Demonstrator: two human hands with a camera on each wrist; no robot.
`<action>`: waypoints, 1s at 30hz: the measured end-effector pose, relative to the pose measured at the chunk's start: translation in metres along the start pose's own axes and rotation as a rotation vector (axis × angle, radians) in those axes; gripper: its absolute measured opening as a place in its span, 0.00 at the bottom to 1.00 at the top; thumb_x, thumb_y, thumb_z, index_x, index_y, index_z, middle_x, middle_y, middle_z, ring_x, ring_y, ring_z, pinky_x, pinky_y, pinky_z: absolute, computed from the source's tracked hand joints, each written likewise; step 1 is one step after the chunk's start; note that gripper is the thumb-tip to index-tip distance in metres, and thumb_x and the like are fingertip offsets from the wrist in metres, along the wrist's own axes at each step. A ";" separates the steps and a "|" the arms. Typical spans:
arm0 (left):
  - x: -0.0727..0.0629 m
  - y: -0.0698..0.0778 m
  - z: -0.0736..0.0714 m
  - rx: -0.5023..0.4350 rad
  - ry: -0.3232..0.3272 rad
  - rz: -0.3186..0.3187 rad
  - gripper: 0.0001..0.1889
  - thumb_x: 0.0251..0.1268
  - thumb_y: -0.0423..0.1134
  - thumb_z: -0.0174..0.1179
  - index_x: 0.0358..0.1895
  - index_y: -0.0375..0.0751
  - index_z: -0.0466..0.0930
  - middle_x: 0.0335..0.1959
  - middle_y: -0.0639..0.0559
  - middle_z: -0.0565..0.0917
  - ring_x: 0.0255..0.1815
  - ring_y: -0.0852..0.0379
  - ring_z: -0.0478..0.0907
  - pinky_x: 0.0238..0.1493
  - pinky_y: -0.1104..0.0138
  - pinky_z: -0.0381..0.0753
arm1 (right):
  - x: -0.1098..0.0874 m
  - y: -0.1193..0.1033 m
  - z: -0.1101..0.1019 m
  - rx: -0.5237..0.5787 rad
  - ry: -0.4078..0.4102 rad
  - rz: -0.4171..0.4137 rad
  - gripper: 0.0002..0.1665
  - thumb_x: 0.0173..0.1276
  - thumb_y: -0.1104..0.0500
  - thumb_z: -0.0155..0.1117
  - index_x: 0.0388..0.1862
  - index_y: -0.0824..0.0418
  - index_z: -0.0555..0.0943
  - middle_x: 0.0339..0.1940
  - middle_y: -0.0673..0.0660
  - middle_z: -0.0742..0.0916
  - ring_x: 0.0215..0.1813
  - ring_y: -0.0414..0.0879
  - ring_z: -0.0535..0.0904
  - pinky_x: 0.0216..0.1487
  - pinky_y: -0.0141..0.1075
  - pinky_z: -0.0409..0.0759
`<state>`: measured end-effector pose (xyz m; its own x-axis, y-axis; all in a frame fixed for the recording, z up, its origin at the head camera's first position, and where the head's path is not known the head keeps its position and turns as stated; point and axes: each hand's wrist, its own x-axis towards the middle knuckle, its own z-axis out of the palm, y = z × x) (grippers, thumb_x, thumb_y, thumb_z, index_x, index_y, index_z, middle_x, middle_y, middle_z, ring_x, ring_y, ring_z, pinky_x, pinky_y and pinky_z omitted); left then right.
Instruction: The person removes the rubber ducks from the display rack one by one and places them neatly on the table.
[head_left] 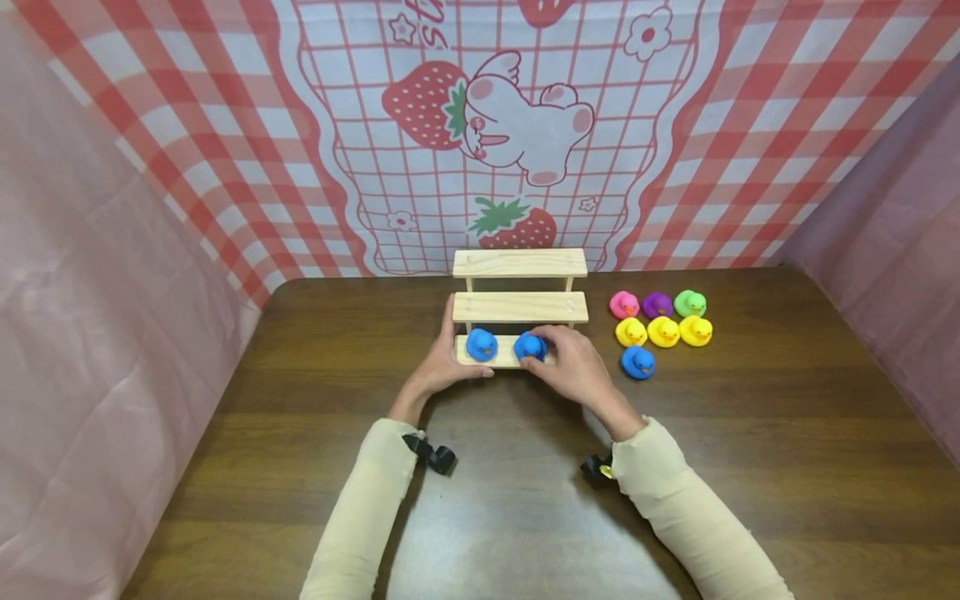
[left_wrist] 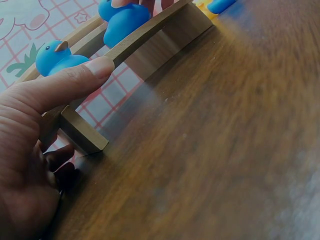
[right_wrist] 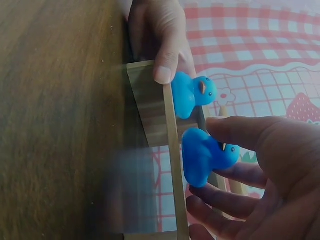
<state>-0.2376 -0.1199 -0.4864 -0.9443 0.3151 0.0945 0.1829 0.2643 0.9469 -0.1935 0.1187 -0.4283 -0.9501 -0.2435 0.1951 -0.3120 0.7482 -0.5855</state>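
A three-tier wooden display stand (head_left: 520, 307) stands against the cloth backdrop. My left hand (head_left: 442, 364) grips its lowest tier by the left end, the thumb (left_wrist: 95, 70) lying along the front edge and the other fingers at the side. A blue toy duck (head_left: 482, 345) sits upright on the left part of that tier. To its right, my right hand (head_left: 573, 367) pinches a second blue duck (right_wrist: 202, 156) between thumb and fingers. This duck is at the lowest tier's board, its underside close against it; in the head view the fingers partly cover it.
Right of the stand, pink (head_left: 624, 305), purple (head_left: 657, 305) and green (head_left: 690, 304) ducks form a back row. Yellow ducks (head_left: 663, 332) line up before them, with another blue duck (head_left: 639, 363) in front. A checked strawberry cloth (head_left: 330, 225) hangs behind the brown table (head_left: 322, 400).
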 end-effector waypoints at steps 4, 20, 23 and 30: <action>0.001 -0.001 0.000 -0.004 -0.001 0.002 0.73 0.44 0.30 0.78 0.82 0.53 0.24 0.85 0.45 0.40 0.84 0.43 0.46 0.83 0.50 0.46 | 0.000 -0.001 -0.004 0.011 -0.006 0.012 0.28 0.61 0.50 0.74 0.57 0.61 0.82 0.56 0.63 0.87 0.60 0.59 0.81 0.63 0.55 0.78; 0.001 -0.001 -0.001 0.000 -0.002 -0.005 0.74 0.43 0.31 0.79 0.82 0.54 0.24 0.85 0.47 0.37 0.84 0.42 0.45 0.83 0.49 0.46 | -0.008 -0.006 -0.033 0.074 0.024 -0.015 0.28 0.61 0.52 0.75 0.58 0.62 0.82 0.57 0.63 0.87 0.62 0.60 0.81 0.67 0.55 0.76; 0.000 -0.001 -0.001 0.003 -0.007 -0.004 0.74 0.43 0.32 0.80 0.81 0.55 0.24 0.85 0.47 0.35 0.84 0.41 0.44 0.83 0.48 0.46 | -0.009 -0.003 -0.040 0.072 0.017 -0.015 0.28 0.62 0.54 0.75 0.59 0.63 0.81 0.57 0.64 0.86 0.61 0.61 0.81 0.66 0.57 0.76; -0.001 -0.001 -0.001 0.007 -0.006 -0.005 0.74 0.44 0.32 0.79 0.81 0.56 0.24 0.85 0.48 0.35 0.84 0.41 0.44 0.83 0.47 0.46 | -0.013 0.010 -0.057 0.084 0.035 -0.013 0.28 0.63 0.57 0.74 0.59 0.68 0.80 0.57 0.68 0.86 0.61 0.63 0.80 0.65 0.58 0.75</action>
<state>-0.2370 -0.1211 -0.4870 -0.9435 0.3193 0.0883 0.1807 0.2725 0.9450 -0.1837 0.1642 -0.3920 -0.9455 -0.2306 0.2297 -0.3253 0.6905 -0.6460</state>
